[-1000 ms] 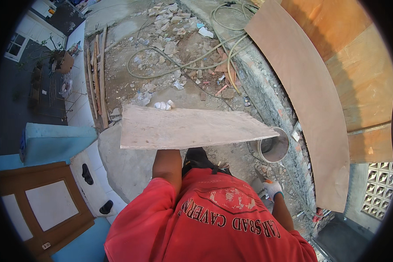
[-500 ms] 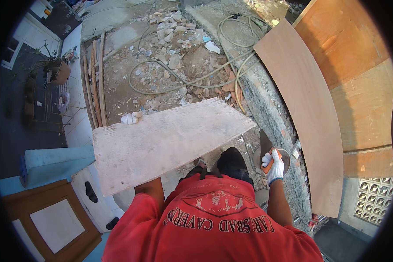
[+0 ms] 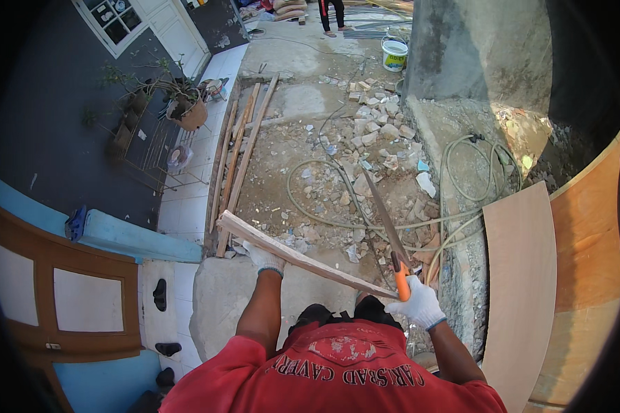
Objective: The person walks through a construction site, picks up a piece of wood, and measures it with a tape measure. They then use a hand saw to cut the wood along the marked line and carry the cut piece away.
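A plywood board [image 3: 303,261] is turned almost edge-on in front of me, running from upper left to lower right. My left hand [image 3: 263,259], in a white glove, grips it near its left end; the fingers are partly hidden by the board. My right hand [image 3: 420,303], also gloved, is closed round the orange handle of a handsaw [image 3: 386,219]. The saw's blade points up and away, over the rubble. Its handle is close beside the board's right end; I cannot tell whether they touch.
Broken rubble [image 3: 379,127] and a looping hose [image 3: 310,219] lie ahead. Wooden strips [image 3: 244,155] lie along the tiled ledge at left. Large plywood sheets [image 3: 523,275] stand at right. A potted plant [image 3: 187,112], a white bucket [image 3: 395,55] and a person's legs [image 3: 331,15] are farther off.
The board has swung from showing its broad face to nearly edge-on. My right hand has brought the saw up beside the board's right end. The view has shifted toward the left and farther ahead.
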`<state>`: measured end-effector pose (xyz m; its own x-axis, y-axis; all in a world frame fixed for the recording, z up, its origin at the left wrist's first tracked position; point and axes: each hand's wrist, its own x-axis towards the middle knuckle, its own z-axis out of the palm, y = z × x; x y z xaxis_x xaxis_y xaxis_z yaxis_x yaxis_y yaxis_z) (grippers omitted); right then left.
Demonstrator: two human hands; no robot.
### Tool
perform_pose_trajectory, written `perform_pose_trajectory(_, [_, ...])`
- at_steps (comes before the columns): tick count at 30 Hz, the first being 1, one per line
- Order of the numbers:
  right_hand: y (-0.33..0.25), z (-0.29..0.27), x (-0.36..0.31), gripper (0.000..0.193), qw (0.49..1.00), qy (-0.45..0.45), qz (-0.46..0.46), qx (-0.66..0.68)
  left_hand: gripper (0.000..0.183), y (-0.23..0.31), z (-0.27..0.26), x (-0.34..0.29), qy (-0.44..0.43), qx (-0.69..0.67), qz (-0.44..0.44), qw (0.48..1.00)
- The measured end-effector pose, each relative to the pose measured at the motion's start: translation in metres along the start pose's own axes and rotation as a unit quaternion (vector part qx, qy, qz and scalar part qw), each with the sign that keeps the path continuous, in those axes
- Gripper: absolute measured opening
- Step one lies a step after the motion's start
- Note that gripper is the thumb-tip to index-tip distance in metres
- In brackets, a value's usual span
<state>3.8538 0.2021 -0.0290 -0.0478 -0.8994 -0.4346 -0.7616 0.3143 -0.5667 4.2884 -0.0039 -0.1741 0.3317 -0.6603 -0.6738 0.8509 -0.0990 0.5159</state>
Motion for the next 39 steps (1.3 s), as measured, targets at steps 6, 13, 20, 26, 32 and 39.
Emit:
perform_pose_trajectory(6, [-0.06, -0.035, 0.115, 0.073, 0.992, -0.096, -0.041, -0.072, 0.087, 0.017, 0.042, 0.056, -0.06, -0.043, 0.018, 0.997])
perform_pose_trajectory(13, [-0.158, -0.065, 0.252, 0.057, 0.967, -0.108, -0.116, -0.2, 0.07, 0.079, 0.069, 0.113, 0.161, 0.327, 0.212, 0.907])
perform_pose_trajectory(20, [-0.247, -0.124, 0.346, 0.035, 0.941, -0.062, -0.13, -0.306, 0.084, 0.162, 0.193, 0.089, -0.164, 0.67, 0.516, 0.508])
perform_pose_trajectory(26, [-0.333, -0.181, 0.419, 0.035, 0.949, -0.019, -0.104, -0.297, 0.085, 0.176, 0.373, 0.118, -0.452, 0.619, 0.546, 0.337])
perform_pose_trajectory(32, [-0.399, -0.211, 0.543, 0.034, 0.952, -0.015, -0.161, -0.261, 0.058, 0.185, 0.538, 0.214, -0.454, 0.754, 0.447, 0.16])
perform_pose_trajectory(39, [-0.445, -0.266, 0.755, 0.049, 0.97, -0.05, -0.159, -0.175, 0.044, 0.212, 0.662, 0.365, -0.439, 0.801, 0.378, 0.148])
